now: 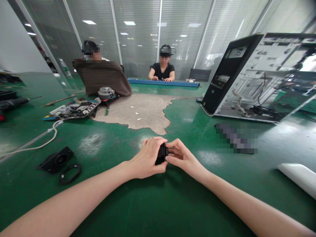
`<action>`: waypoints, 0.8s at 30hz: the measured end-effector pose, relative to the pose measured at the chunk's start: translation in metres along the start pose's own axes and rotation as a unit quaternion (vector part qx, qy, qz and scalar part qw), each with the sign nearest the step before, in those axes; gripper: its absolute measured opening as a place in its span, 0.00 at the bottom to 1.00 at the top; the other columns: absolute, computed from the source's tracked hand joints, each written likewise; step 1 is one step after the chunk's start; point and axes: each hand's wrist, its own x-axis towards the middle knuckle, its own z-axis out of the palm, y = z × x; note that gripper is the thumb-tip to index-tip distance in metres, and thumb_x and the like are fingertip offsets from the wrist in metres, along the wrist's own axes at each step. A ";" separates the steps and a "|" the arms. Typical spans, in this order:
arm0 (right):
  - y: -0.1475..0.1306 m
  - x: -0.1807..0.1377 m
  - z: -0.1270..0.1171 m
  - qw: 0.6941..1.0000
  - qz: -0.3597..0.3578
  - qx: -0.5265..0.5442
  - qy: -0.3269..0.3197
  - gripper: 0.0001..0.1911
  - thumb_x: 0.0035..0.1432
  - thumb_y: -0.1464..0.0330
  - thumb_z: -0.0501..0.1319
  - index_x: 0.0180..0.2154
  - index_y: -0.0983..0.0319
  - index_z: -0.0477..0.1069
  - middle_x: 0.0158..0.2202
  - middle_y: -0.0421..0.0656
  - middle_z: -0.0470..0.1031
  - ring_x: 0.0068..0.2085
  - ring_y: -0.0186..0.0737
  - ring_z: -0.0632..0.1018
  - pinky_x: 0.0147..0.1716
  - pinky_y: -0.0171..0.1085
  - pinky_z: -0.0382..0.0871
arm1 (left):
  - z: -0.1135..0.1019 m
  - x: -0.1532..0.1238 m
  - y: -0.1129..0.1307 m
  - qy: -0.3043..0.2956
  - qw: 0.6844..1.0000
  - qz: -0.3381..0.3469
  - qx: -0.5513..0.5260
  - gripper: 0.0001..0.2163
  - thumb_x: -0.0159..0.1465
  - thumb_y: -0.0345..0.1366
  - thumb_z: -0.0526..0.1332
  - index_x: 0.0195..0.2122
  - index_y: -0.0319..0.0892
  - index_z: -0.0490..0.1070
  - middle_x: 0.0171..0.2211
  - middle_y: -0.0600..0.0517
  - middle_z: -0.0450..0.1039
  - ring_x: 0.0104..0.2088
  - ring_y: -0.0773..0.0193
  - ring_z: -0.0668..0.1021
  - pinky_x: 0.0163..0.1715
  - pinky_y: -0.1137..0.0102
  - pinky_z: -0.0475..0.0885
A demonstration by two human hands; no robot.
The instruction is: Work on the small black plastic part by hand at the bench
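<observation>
Near the middle of the green table, my left hand (149, 156) is wrapped round a small black part (161, 154) from the left. My right hand (181, 154) pinches the right side of this same part between thumb and fingers. Much of the part is covered by my fingers, so its exact kind cannot be made out. To the left of my left forearm lies a flat black housing (55, 160) with a round, lens-like opening. Just in front of that housing rests a black ring (70, 173).
An open computer case (249, 79) stands at the right, with a blurred dark object (235, 139) before it. A white object (297, 177) is at the right edge. Circuit boards (74, 109), a cable (53, 135) and a drill (12, 104) lie left. Two people sit across the table.
</observation>
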 end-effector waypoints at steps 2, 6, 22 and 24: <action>0.002 0.000 0.000 1.000 -0.008 0.002 0.009 0.12 0.49 0.66 0.62 0.33 0.58 0.60 0.35 0.37 0.66 0.41 0.34 0.72 0.43 0.39 0.65 | 0.000 0.000 0.000 -0.002 1.000 -0.001 0.000 0.26 0.54 0.35 0.57 0.52 0.41 0.47 0.49 0.43 0.58 0.51 0.56 0.62 0.48 0.60 0.56; 0.004 0.002 0.001 0.999 -0.013 -0.018 0.023 0.11 0.50 0.66 0.61 0.35 0.58 0.60 0.36 0.38 0.66 0.41 0.35 0.71 0.43 0.40 0.65 | 0.000 0.000 0.000 -0.002 1.000 -0.004 -0.002 0.26 0.54 0.36 0.57 0.52 0.41 0.47 0.49 0.44 0.58 0.51 0.56 0.62 0.48 0.60 0.56; 0.005 0.001 0.002 0.999 -0.019 -0.035 0.031 0.11 0.52 0.66 0.59 0.37 0.58 0.60 0.38 0.39 0.66 0.41 0.35 0.71 0.44 0.40 0.65 | 0.000 0.001 -0.001 0.000 1.000 -0.003 -0.006 0.26 0.54 0.35 0.57 0.52 0.41 0.47 0.48 0.44 0.58 0.51 0.56 0.62 0.48 0.60 0.56; 0.005 0.001 0.002 0.999 -0.017 -0.041 0.030 0.13 0.52 0.66 0.59 0.39 0.58 0.59 0.40 0.41 0.66 0.43 0.36 0.71 0.46 0.41 0.64 | 0.000 0.001 -0.001 0.001 1.000 -0.003 -0.008 0.26 0.54 0.36 0.57 0.52 0.41 0.47 0.48 0.44 0.58 0.50 0.56 0.62 0.48 0.60 0.56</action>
